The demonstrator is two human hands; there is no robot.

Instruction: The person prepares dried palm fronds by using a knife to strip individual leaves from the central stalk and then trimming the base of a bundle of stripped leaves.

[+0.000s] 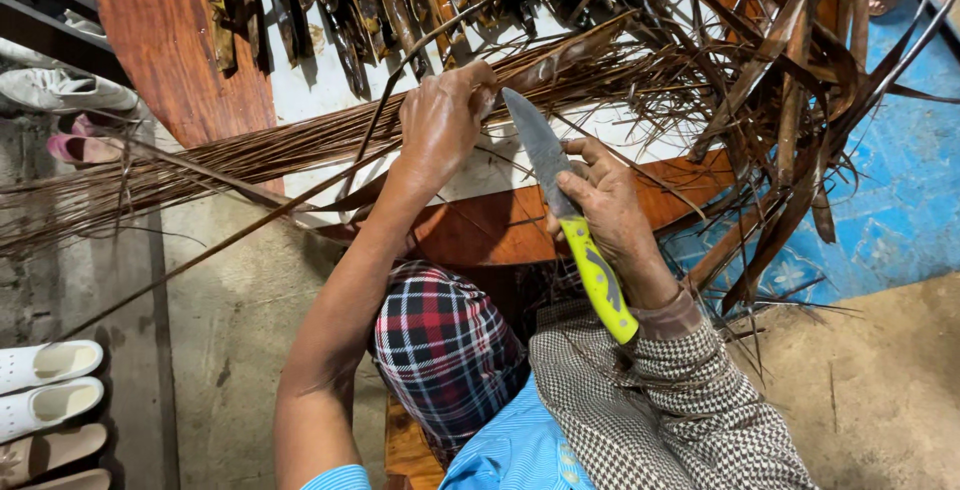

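Knife [570, 212]: grey pointed steel blade, smooth yellow handle, clasped firmly in right hand [612, 215] above the wooden table [170, 50].
Leaf strip [545, 68]: dry, brown, fibrous, pinched tight by left hand [440, 120].
Midribs [200, 165]: thin stiff sticks bundled across the table edge.

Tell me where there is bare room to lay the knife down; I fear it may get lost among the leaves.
Bare concrete floor lies left of the left hand's forearm, between the white sandals and the plaid knee. The wooden table shows a bare strip at its left edge. Elsewhere, dry leaf strips crowd everything around the knife.
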